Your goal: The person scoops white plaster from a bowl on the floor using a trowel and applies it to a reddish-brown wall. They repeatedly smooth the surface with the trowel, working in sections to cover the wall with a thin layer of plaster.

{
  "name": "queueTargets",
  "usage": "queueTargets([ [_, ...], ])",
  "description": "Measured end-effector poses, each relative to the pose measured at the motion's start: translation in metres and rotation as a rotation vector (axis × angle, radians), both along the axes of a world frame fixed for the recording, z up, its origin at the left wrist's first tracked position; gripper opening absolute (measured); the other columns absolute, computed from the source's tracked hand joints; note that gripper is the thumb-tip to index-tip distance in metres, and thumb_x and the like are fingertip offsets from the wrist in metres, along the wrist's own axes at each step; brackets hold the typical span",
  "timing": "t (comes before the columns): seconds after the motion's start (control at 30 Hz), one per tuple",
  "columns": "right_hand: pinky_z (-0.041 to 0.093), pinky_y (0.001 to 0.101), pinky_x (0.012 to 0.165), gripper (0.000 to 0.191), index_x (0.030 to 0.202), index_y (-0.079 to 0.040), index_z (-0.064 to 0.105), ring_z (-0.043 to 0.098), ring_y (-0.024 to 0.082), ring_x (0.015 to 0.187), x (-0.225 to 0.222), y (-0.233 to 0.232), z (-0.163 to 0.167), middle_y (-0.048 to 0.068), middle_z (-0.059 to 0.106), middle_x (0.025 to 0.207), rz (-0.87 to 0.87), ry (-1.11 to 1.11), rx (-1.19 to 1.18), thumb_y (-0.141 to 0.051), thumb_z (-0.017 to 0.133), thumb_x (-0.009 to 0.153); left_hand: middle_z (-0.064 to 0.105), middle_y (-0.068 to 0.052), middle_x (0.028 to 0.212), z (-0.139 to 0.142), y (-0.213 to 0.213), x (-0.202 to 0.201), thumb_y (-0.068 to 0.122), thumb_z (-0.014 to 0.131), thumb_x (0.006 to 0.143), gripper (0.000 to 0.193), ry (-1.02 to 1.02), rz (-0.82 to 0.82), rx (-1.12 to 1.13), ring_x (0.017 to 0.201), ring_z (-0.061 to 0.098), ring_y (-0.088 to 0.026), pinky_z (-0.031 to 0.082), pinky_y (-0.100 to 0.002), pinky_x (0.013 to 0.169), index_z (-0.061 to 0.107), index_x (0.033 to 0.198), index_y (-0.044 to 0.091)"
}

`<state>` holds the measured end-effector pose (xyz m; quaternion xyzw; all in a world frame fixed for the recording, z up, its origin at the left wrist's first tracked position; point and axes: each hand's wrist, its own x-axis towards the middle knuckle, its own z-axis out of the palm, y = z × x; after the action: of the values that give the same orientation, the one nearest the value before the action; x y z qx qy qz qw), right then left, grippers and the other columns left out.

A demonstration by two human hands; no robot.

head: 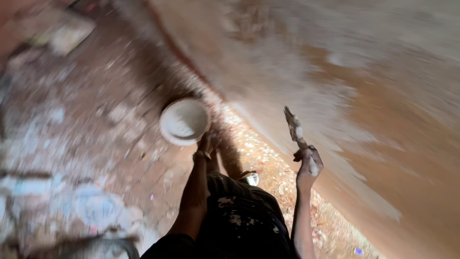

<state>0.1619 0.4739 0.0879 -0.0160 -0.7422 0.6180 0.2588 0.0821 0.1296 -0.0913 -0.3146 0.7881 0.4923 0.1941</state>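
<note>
My left hand grips the rim of a white bucket filled with white paste, held low over the floor. My right hand is closed around the handle of a putty knife, its paste-smeared blade pointing up toward the wall. The wall is brownish with broad white smeared patches. My dark, paint-spattered trousers and one foot show below. The picture is motion-blurred.
The reddish floor is spotted with white splashes and scattered debris. A flat board or slab lies at the far left top. A dark curved object sits at the bottom left.
</note>
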Motion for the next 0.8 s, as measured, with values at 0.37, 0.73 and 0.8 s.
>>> queueTargets([
  [0.37, 0.05, 0.0342, 0.071, 0.03, 0.096, -0.009, 0.056, 0.055, 0.017, 0.072, 0.017, -0.135, -0.052, 0.008, 0.062, 0.079, 0.268, -0.507, -0.694, -0.035, 0.055, 0.11, 0.058, -0.014, 0.133, -0.01, -0.189, 0.264, 0.033, 0.048, 0.093, 0.05, -0.469, 0.158, -0.173, 0.121, 0.05, -0.031, 0.041, -0.051, 0.097, 0.055, 0.139, 0.014],
  [0.73, 0.053, 0.0344, 0.072, 0.023, 0.094, -0.008, 0.055, 0.059, 0.017, 0.072, 0.035, -0.243, -0.103, 0.007, 0.059, 0.081, 0.312, -0.789, -0.686, -0.025, 0.053, 0.109, 0.049, -0.018, 0.148, -0.045, -0.229, 0.374, 0.054, 0.052, 0.089, 0.07, -0.89, 0.286, -0.127, 0.138, 0.043, -0.039, 0.036, -0.067, 0.106, 0.052, 0.147, 0.015],
  [0.8, 0.055, 0.0353, 0.073, 0.028, 0.093, -0.003, 0.056, 0.06, 0.019, 0.073, 0.021, -0.256, -0.125, 0.008, 0.06, 0.083, 0.367, -0.764, -0.524, -0.024, 0.052, 0.112, 0.048, -0.019, 0.151, -0.051, -0.241, 0.352, 0.058, 0.053, 0.088, 0.074, -0.866, 0.267, -0.165, 0.142, 0.041, -0.04, 0.035, -0.07, 0.108, 0.051, 0.149, 0.016],
])
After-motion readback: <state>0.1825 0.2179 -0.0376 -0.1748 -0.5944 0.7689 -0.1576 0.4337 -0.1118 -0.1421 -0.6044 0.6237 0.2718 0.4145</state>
